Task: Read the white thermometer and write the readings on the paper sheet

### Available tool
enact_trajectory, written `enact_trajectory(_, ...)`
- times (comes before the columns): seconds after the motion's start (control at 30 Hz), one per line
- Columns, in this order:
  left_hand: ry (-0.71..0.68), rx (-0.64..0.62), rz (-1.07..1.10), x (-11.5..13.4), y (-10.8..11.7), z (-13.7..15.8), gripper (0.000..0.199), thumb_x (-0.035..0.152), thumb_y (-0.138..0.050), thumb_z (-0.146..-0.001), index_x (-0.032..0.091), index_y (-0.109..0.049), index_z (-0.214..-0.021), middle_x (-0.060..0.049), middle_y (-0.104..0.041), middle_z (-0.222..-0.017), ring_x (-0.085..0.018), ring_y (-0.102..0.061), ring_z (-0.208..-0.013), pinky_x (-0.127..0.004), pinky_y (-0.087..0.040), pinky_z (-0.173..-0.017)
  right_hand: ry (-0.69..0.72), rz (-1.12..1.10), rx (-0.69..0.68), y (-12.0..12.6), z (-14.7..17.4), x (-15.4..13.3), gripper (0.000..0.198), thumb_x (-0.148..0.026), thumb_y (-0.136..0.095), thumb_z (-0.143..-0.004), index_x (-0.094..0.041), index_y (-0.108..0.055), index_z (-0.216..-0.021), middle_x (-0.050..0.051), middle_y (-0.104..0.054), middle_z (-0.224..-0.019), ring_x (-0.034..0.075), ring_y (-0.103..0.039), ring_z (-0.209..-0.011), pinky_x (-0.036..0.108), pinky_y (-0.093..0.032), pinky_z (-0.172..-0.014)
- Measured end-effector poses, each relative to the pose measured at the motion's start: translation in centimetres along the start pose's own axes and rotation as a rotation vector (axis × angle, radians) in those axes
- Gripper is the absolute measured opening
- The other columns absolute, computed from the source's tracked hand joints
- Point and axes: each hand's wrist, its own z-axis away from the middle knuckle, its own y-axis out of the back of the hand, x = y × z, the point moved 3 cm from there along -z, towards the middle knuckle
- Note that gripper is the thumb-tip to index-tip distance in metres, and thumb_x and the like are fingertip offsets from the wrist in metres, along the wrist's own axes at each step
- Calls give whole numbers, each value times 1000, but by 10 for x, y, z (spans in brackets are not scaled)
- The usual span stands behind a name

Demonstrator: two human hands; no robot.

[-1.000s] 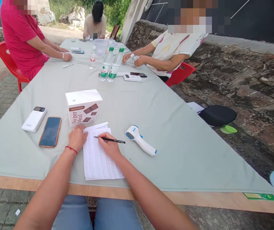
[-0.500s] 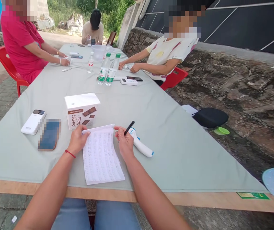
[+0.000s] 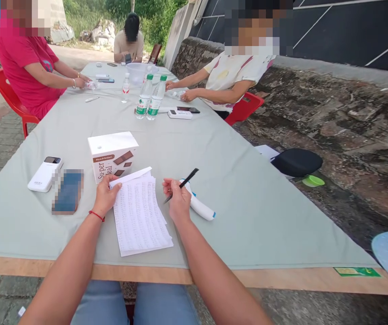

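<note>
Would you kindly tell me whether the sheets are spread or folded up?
Spread: the sheets show rows of writing face up, the left hand at their upper left.

Black pen (image 3: 192, 175), white sheets (image 3: 140, 216), plain grey-green cloth (image 3: 264, 216)

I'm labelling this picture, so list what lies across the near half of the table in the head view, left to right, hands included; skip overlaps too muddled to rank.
White device → phone → left hand → papers → right hand → thermometer.

densely written white sheets (image 3: 141, 216), black pen (image 3: 189, 178) tilted alongside
</note>
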Motion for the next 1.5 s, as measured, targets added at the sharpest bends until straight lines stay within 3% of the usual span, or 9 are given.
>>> enact_trajectory(0.23, -16, 3, -12, -8, -1, -3, 16, 26, -59, -80, 18, -60, -94, -3, -66, -90, -18, -58, -81, -30, -46, -71, 84, 53, -40, 3, 5, -5, 59, -68, -38, -89, -19, -70, -89, -3, -43, -54, 12, -39, -48, 28, -31, -49)
enact_trajectory(0.4, -17, -2, -123, -5, -1, -2, 14, 26, -58, -80, 19, -61, -93, -3, -66, -87, -20, -58, -76, -33, -46, -70, 49, 52, -235, -22, 17, -6, 33, -52, -62, -78, -20, -70, -81, -1, -56, -60, 14, -50, -56, 30, -43, -57)
enact_trajectory(0.5, -19, -35, -208, -2, -1, -3, 13, 25, -58, -81, 20, -61, -92, -3, -65, -82, -21, -58, -73, -34, -46, -70, -14, 112, -328, -42, 26, -6, 20, -40, -68, -68, -21, -67, -76, -1, -60, -65, 14, -51, -58, 28, -44, -56)
enact_trajectory(0.67, -48, -77, -231, 2, 1, -5, 11, 25, -55, -82, 19, -60, -91, -4, -66, -84, -21, -59, -75, -35, -48, -71, -84, 121, -473, -56, 26, -11, 19, -36, -63, -65, -22, -63, -77, -2, -59, -62, 12, -49, -54, 26, -41, -51)
enact_trajectory(0.77, -29, -117, -366, 5, -1, -1, 17, 22, -54, -84, 20, -62, -99, -6, -66, -87, -24, -61, -78, -37, -49, -73, -130, 118, -539, -53, 22, -10, 20, -38, -63, -66, -21, -59, -76, -5, -53, -53, 11, -46, -48, 26, -39, -49)
enact_trajectory(0.97, -106, -109, -745, 14, -5, 11, 11, 23, -59, -85, 20, -67, -92, -13, -61, -108, -32, -57, -105, -41, -50, -81, -131, 272, -408, -53, 35, 4, 19, -40, -60, -66, -22, -56, -69, -4, -52, -54, 12, -46, -49, 26, -38, -49)
enact_trajectory(1.17, -82, -142, -756, 12, -4, 11, 29, 27, -67, -82, 17, -64, -109, -13, -60, -113, -32, -57, -108, -44, -51, -89, -68, 401, -359, -54, 45, 12, 17, -41, -54, -67, -24, -56, -66, -2, -55, -58, 15, -49, -56, 29, -41, -57)
enact_trajectory(1.5, -142, -126, -744, 8, -5, 11, 24, 25, -69, -80, 17, -66, -102, -12, -63, -108, -30, -58, -105, -44, -48, -94, 4, 456, -405, -52, 46, 15, 14, -38, -52, -70, -25, -51, -65, -3, -54, -58, 17, -50, -59, 30, -40, -61)
